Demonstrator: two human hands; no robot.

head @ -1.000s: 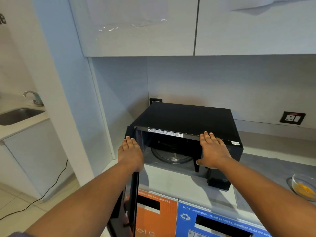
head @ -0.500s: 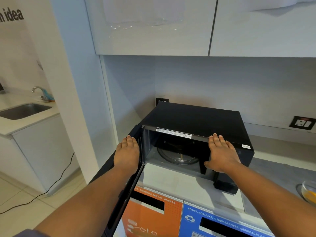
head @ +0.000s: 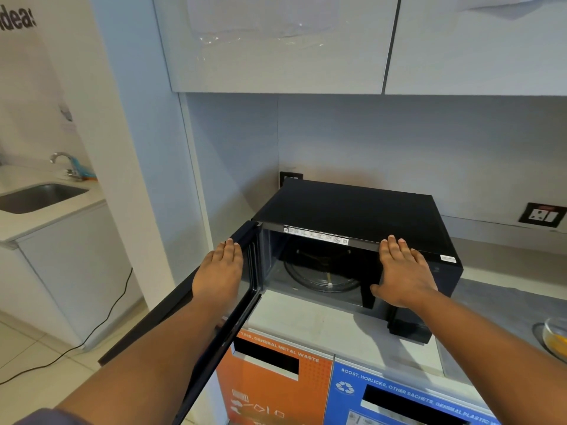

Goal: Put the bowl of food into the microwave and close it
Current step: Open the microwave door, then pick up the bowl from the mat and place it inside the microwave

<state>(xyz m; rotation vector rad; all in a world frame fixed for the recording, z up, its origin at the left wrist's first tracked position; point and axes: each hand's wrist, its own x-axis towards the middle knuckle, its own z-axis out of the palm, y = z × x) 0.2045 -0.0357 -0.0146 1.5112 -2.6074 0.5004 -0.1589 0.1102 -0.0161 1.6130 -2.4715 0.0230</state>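
Note:
A black microwave (head: pixel 352 207) stands on the grey counter in the corner, its cavity showing a glass turntable (head: pixel 322 276). Its door (head: pixel 242 305) is swung wide to the left. My left hand (head: pixel 219 271) lies flat on the top edge of the door, fingers together. My right hand (head: pixel 402 271) rests flat on the microwave's front right top edge, holding nothing. A glass bowl of yellow food (head: pixel 557 335) sits on the counter at the far right, cut by the frame edge.
Below the counter (head: pixel 322 323) are an orange waste bin front (head: pixel 270 384) and a blue one (head: pixel 408 403). White cabinets (head: pixel 276 41) hang overhead. A sink (head: pixel 40 196) with a tap lies to the left, and a black cable (head: pixel 101 320) runs across the floor. A wall socket (head: pixel 541 214) is at the right.
The door has swung further open to the left with my left hand on it. My right hand stays on the microwave. The view has shifted left, so the bowl sits nearer the frame edge.

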